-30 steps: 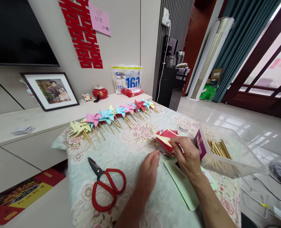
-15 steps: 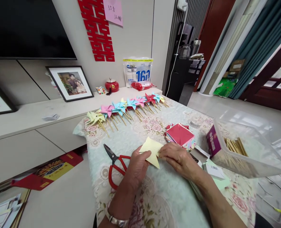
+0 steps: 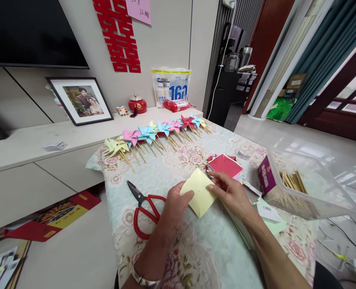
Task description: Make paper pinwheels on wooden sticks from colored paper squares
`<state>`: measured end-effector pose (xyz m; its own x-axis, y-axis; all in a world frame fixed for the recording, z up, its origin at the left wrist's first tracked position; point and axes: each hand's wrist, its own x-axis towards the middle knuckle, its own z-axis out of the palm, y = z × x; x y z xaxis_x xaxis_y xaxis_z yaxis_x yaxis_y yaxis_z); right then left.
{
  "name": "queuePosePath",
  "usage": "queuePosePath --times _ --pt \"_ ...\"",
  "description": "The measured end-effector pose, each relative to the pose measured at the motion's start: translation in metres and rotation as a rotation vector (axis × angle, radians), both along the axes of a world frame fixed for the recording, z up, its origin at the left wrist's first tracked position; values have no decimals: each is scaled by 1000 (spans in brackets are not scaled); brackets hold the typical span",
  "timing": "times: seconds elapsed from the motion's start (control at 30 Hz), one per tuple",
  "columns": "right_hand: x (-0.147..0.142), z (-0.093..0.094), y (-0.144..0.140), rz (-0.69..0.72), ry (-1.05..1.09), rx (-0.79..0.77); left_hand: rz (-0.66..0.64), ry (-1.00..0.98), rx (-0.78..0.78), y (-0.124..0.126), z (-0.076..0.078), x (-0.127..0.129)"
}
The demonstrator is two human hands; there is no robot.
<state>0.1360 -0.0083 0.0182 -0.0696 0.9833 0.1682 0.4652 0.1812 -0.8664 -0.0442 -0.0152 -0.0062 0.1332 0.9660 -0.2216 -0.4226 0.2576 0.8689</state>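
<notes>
A square of pale yellow paper (image 3: 199, 192) is held above the table between my two hands, one corner toward me. My left hand (image 3: 178, 202) pinches its left corner, thumb on top. My right hand (image 3: 230, 192) grips the right corner, thumb on the face and fingers behind. Scissors with red handles (image 3: 144, 212) lie left of my left hand, blades apart from it. Beyond my right hand is a stack of coloured paper squares (image 3: 226, 165), a red one on top. Finished paper pinwheels (image 3: 148, 134) on sticks lie in a row at the table's far edge.
A clear plastic bin (image 3: 301, 200) of thin sticks (image 3: 294, 181) stands on the right. Small white boxes (image 3: 268, 212) and green paper lie before it. Behind the table runs a white cabinet (image 3: 84, 134) with a framed photo (image 3: 80, 100) and a red jar (image 3: 138, 105).
The yellow paper now faces me as a whole square; before, its right side looked split, with a flap pointing down. My right hand's thumb has come onto its face. The view has shifted slightly.
</notes>
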Motion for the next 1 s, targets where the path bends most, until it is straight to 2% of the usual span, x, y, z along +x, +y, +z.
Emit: queuePosePath --times 0.2,0.43,0.7,0.87,1.0 --pt "-5 -1 -2 46 127 -58 36 267 32 2 -7 3" --pt "-6 6 -4 165 523 -271 -3 200 32 1 -4 6" --pt "-5 0 -1 95 321 -158 -110 183 16 0 2 9" --pt "-6 4 -2 153 411 -247 -132 126 13 -3 5 10" --pt "-5 4 0 91 441 -244 -132 52 14 -5 6 8"
